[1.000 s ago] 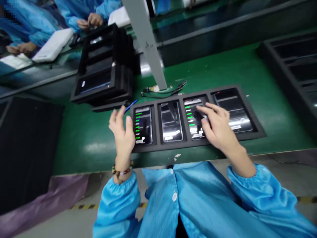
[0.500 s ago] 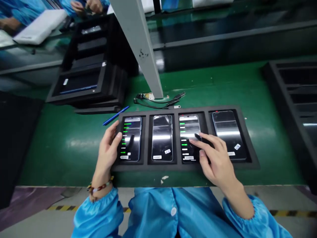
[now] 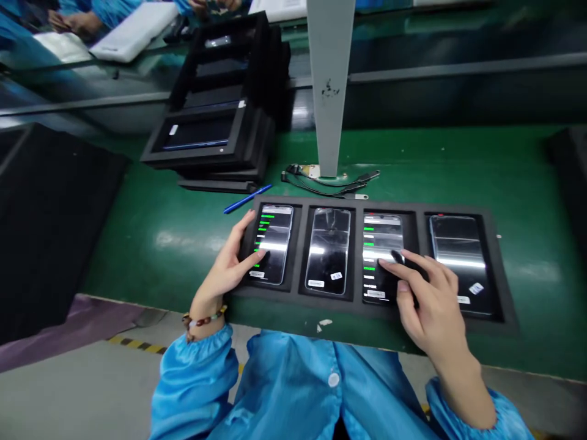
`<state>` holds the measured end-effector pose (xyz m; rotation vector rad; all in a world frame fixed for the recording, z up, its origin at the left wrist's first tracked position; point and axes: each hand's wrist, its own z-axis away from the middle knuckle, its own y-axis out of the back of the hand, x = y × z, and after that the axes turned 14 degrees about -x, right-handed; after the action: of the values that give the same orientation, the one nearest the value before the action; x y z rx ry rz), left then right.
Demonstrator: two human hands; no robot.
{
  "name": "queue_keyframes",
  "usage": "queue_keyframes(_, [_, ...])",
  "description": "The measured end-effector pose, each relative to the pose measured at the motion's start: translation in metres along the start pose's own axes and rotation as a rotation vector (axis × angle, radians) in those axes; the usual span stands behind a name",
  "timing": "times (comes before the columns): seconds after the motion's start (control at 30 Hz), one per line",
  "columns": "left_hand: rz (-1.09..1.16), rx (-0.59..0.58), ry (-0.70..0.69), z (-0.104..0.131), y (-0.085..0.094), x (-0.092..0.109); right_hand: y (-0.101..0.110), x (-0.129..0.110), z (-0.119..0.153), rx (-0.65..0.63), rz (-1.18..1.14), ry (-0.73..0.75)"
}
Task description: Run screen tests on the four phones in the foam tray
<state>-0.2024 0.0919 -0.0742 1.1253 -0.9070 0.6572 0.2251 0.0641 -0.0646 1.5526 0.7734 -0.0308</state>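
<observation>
A black foam tray point(image 3: 300, 244) lies before me with several smartphones side by side in its slots. My left hand point(image 3: 224, 266) is at the tray's left end, fingers along the edge and thumb reaching over the screen of the leftmost phone point(image 3: 277, 244), which shows green and white text lines. Over the third phone point(image 3: 376, 278), lit with a similar list, my right hand point(image 3: 433, 299) stretches its index finger to the screen, its other fingers apart. Between them, the second phone point(image 3: 328, 256) has a dark screen with small labels. The rightmost phone point(image 3: 458, 244), also dark, is partly behind my right hand.
A blue pen point(image 3: 247, 199) and short black cables point(image 3: 330, 186) lie behind the tray. Stacked black trays point(image 3: 250, 137) stand at the back left, beside a grey post point(image 3: 331, 91). Another black box point(image 3: 59, 214) is at far left. Co-workers' hands point(image 3: 82, 23) show across the bench.
The camera view has turned left, so the tray appears further right. My left thumb has moved from the tray's edge onto the leftmost phone's screen. My right index finger stays at the third phone.
</observation>
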Motion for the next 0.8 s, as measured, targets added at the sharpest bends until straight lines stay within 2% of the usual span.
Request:
queue_keyframes(0.23, [-0.066,-0.03,-0.033,0.0,0.003,-0.007,-0.003,0.001,0.005,0.084,-0.068,-0.07])
queue_keyframes(0.3, [-0.072,-0.033,-0.051,0.001,0.003,-0.008,-0.003,-0.001,0.007,0.139,-0.096,-0.072])
queue_keyframes(0.37, [-0.04,-0.04,-0.064,-0.001,0.005,-0.007,0.0,0.001,0.014,0.248,-0.128,-0.1])
queue_keyframes(0.47, [0.008,-0.003,-0.036,-0.012,0.011,-0.005,0.012,0.016,0.034,0.506,-0.109,-0.332])
queue_keyframes(0.53, [-0.023,0.079,0.075,-0.027,0.018,-0.003,0.023,0.037,0.055,0.574,-0.031,-0.557])
queue_keyframes(0.57, [-0.048,0.117,0.144,-0.037,0.022,-0.002,0.029,0.048,0.066,0.544,0.016,-0.656])
queue_keyframes(0.67, [-0.079,0.148,0.292,-0.067,0.034,0.004,0.041,0.079,0.095,0.278,-0.014,-0.892])
queue_keyframes(0.73, [-0.045,0.131,0.332,-0.081,0.04,0.01,0.045,0.091,0.103,0.143,-0.122,-1.001])
queue_keyframes(0.8, [0.034,0.088,0.364,-0.087,0.044,0.019,0.046,0.098,0.101,0.075,-0.157,-1.055])
